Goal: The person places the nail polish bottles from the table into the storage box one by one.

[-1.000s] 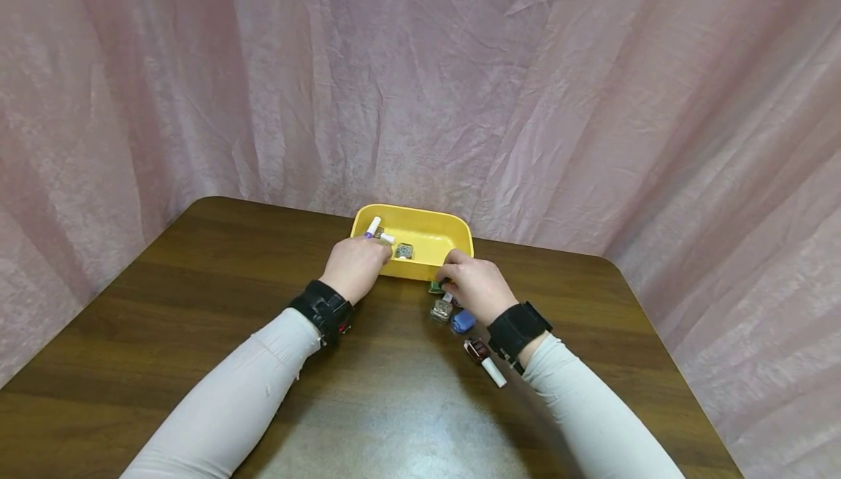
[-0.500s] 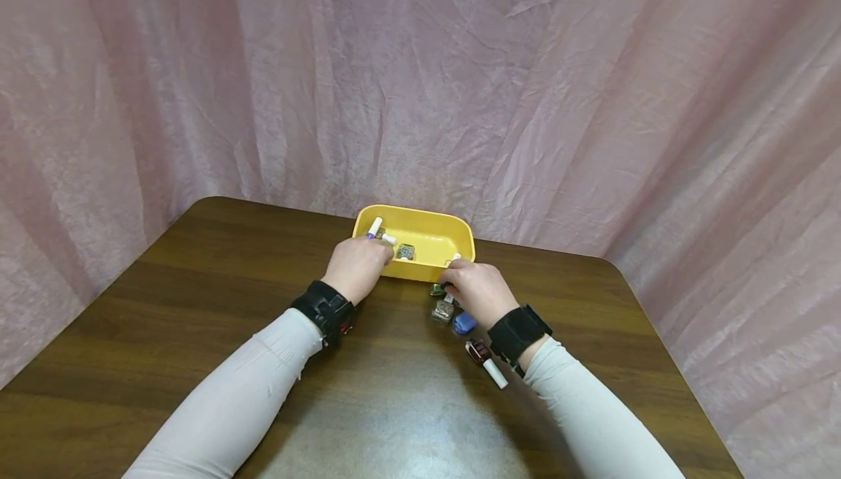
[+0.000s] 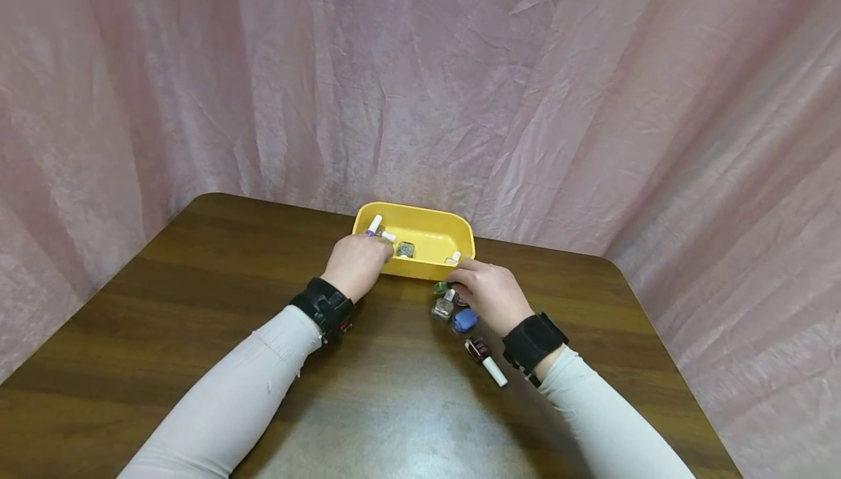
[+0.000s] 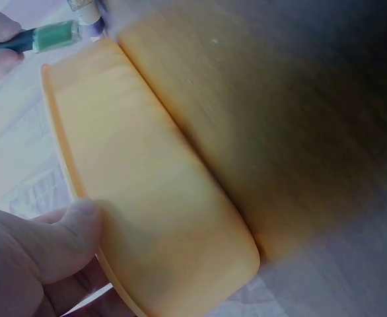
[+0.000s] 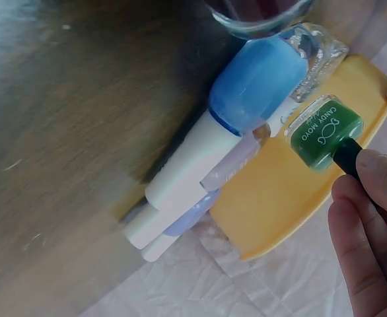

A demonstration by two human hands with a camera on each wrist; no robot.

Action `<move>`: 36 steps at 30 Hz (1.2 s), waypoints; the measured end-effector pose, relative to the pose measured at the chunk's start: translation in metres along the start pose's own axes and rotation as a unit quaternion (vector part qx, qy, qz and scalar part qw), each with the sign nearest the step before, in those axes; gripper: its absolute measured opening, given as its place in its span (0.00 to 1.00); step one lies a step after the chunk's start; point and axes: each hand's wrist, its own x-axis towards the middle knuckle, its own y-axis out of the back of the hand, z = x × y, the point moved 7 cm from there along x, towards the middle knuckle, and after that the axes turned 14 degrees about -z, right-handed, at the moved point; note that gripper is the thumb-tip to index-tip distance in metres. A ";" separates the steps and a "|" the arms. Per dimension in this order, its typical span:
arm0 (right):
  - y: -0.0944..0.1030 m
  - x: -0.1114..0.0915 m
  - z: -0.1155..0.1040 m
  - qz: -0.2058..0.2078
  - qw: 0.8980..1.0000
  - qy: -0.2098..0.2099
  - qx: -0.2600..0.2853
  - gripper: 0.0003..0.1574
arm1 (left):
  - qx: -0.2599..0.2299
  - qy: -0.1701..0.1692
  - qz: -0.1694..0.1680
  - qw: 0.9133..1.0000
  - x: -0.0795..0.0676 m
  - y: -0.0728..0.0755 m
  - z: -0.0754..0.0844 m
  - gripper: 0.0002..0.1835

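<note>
My left hand (image 3: 357, 263) grips the left end of the yellow bin (image 3: 414, 269), thumb on the outside of its wall and fingers over the rim. Between thumb and fingers, my right hand (image 3: 489, 293) pinches the black cap of a green nail polish bottle (image 5: 325, 134). That bottle is held up in front of the bin's near wall. Beneath the right hand lie a blue nail polish (image 5: 259, 86) with a white cap, a glittery clear bottle (image 3: 442, 309) and lilac bottles, partly hidden. Nearer me on the table is a dark red nail polish (image 3: 478, 350).
Inside the bin are a glitter bottle (image 3: 405, 250), a white-capped bottle (image 3: 453, 258) at the right end, and white and purple caps (image 3: 374, 225) at the left. A pink curtain (image 3: 420, 85) hangs behind the brown wooden table (image 3: 197, 296).
My right hand has shifted a little to the right, and the green bottle has moved slightly with it. A white-capped bottle at the bin's right end has come into sight. The left hand stays put.
</note>
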 end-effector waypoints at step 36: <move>0.061 0.003 0.022 0.062 0.996 -0.058 0.005 0.10 | -0.029 0.009 -0.023 0.999 0.003 0.004 0.000 0.07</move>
